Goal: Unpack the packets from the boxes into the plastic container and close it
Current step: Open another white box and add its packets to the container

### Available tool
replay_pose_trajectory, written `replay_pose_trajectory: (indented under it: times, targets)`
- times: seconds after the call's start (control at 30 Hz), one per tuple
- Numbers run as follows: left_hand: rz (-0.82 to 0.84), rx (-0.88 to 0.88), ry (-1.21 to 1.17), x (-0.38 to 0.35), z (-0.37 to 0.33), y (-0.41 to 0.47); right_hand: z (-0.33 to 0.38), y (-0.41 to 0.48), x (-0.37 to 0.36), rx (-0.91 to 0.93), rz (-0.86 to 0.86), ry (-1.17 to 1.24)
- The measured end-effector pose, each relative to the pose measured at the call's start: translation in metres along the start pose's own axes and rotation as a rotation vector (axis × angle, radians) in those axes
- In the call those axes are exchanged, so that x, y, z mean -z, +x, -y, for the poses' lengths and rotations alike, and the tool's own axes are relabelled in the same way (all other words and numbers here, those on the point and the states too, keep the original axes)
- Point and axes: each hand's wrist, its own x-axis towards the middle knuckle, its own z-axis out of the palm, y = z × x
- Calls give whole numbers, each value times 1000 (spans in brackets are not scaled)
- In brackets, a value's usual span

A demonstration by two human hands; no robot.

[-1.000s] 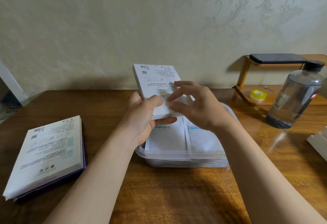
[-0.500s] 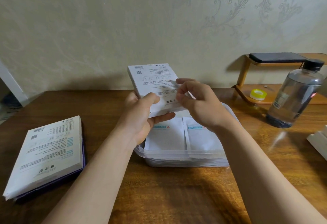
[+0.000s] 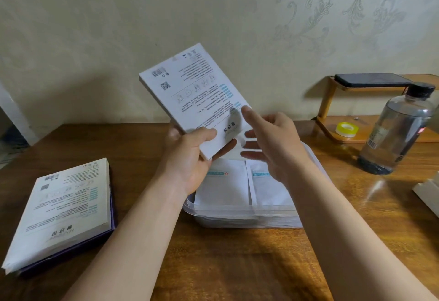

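A brown wooden table (image 3: 237, 265) with a glossy, grained top runs back to a pale wall (image 3: 118, 27) papered in an embossed scroll-and-leaf pattern. Near the middle of the table stands the clear plastic container (image 3: 237, 215), lid off, with two white packets (image 3: 223, 186) lying flat side by side inside it. Above its far edge the left hand (image 3: 192, 158) grips a white printed box (image 3: 194, 96) by its lower corner, thumb on the printed face and fingers curled under the back; the box is lifted clear of the table and tilted to the left. The right hand (image 3: 273, 143) hangs just beside the box's lower right edge with fingers straight and spread, holding nothing; motion blur hides whether the forefinger touches the box. A second box (image 3: 64, 210) lies flat on the left of the table, on top of something purple (image 3: 111, 227). At the back right a wooden stand (image 3: 325, 105) carries a dark phone (image 3: 373, 80) on its top shelf and a yellow roll of tape (image 3: 346, 129) on its lower one. A clear bottle (image 3: 396, 129) with a black cap stands upright in front of the stand.
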Motion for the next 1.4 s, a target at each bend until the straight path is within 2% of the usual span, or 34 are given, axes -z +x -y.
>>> replay_pose_trajectory:
  times: [0.17, 0.37, 0.6, 0.8, 1.0, 1.4]
  targets:
    - [27, -46, 42, -4, -2, -1, -4, 2, 6, -8, 212, 229]
    - [46, -49, 0, -1, -3, 1, -5, 4, 6, 80, 259, 295]
    - [22, -32, -5, -4, 2, 0, -4, 6, 7, 139, 246, 248]
    - [-17, -60, 38, -8, 1, -4, -8, 3, 4, 77, 338, 133]
    - [-21, -64, 37, -9, 2, -5, -10, 7, 9, 91, 351, 166]
    - [-23, -60, 1, -6, 2, -2, -6, 5, 12, 51, 508, 224]
